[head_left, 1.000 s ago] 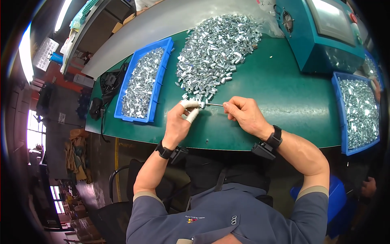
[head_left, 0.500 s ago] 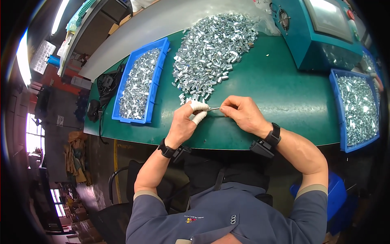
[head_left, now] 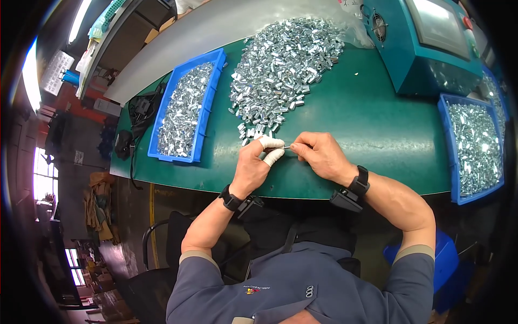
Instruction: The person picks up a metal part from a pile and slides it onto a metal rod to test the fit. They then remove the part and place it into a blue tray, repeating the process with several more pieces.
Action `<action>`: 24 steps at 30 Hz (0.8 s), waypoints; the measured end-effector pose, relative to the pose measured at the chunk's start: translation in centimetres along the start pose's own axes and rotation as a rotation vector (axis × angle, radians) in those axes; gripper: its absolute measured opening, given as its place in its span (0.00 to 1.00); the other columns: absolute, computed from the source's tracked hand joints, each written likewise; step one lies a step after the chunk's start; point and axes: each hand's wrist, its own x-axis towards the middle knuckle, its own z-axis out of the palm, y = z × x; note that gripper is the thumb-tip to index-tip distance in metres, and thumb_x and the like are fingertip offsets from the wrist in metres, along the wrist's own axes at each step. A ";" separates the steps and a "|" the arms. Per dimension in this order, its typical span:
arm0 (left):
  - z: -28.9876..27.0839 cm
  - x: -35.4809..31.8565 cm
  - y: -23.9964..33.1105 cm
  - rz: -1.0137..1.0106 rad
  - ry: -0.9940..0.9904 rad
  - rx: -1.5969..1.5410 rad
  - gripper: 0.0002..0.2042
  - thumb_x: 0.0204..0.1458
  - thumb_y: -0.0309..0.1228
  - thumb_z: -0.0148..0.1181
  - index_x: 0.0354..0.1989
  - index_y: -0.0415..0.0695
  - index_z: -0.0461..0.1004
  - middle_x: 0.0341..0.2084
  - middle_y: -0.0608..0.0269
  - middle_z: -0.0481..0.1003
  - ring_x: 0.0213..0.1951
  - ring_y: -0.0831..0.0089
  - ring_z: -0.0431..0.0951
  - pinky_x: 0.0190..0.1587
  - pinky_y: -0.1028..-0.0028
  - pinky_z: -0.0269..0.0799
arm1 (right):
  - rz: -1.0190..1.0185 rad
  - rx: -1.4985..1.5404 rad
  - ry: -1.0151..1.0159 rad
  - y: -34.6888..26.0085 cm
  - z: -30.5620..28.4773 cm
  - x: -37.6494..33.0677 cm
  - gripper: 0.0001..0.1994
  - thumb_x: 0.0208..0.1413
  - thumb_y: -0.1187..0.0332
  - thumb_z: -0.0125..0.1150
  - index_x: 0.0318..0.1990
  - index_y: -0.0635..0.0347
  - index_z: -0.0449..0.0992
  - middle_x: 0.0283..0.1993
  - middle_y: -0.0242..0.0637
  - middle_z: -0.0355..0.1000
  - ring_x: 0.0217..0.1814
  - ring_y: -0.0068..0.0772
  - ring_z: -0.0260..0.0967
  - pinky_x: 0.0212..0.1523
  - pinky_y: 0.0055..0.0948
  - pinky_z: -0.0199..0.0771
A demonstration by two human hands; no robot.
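My left hand (head_left: 256, 164), with white tape on its thumb and forefinger, is closed in a pinch above the near part of the table. What sits between its taped fingertips is hidden. My right hand (head_left: 322, 155) pinches the end of a thin metal rod (head_left: 287, 147), which spans the small gap to the left fingertips. Just beyond the left hand begins a large heap of small silver metal sleeves (head_left: 283, 70), with a few loose ones close to the fingers.
On the left of the green table (head_left: 377, 129) lies a blue tray (head_left: 203, 116) full of silver parts. Another filled blue tray (head_left: 454, 156) stands at the right edge. A teal machine with a screen (head_left: 426, 67) occupies the back right. Black straps (head_left: 141, 110) lie at the left edge.
My left hand has shifted slightly right and the right hand slightly down, bringing the fingertips closer together. Less of the thin rod shows between them.
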 end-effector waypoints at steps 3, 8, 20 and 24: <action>0.1 -0.3 0.0 0.063 0.037 0.036 0.09 0.54 0.24 0.70 0.44 0.40 0.82 0.35 0.63 0.82 0.38 0.75 0.81 0.44 0.74 0.76 | 0.048 -0.032 -0.061 -0.2 -0.1 -0.1 0.14 0.67 0.64 0.58 0.32 0.64 0.78 0.22 0.30 0.72 0.25 0.17 0.65 0.27 0.24 0.64; -0.9 -0.5 0.7 0.095 -0.005 -0.016 0.08 0.55 0.24 0.70 0.43 0.40 0.82 0.35 0.64 0.82 0.38 0.75 0.81 0.44 0.74 0.76 | 0.122 0.099 -0.092 -0.4 -0.1 -0.2 0.21 0.71 0.58 0.54 0.28 0.62 0.77 0.20 0.28 0.71 0.23 0.15 0.65 0.25 0.23 0.63; -15.6 6.2 -6.8 0.136 0.526 0.871 0.16 0.54 0.24 0.68 0.51 0.41 0.79 0.45 0.53 0.81 0.45 0.59 0.81 0.51 0.65 0.75 | 0.171 0.195 0.075 0.4 -0.7 0.7 0.24 0.70 0.54 0.52 0.25 0.62 0.77 0.18 0.30 0.70 0.21 0.18 0.64 0.24 0.25 0.63; -12.0 7.5 -8.4 0.145 0.155 0.716 0.17 0.53 0.23 0.66 0.53 0.44 0.78 0.47 0.52 0.79 0.51 0.51 0.79 0.54 0.62 0.73 | 0.181 0.184 0.072 0.6 -0.9 0.9 0.24 0.70 0.55 0.53 0.25 0.62 0.77 0.18 0.30 0.71 0.21 0.18 0.64 0.25 0.25 0.64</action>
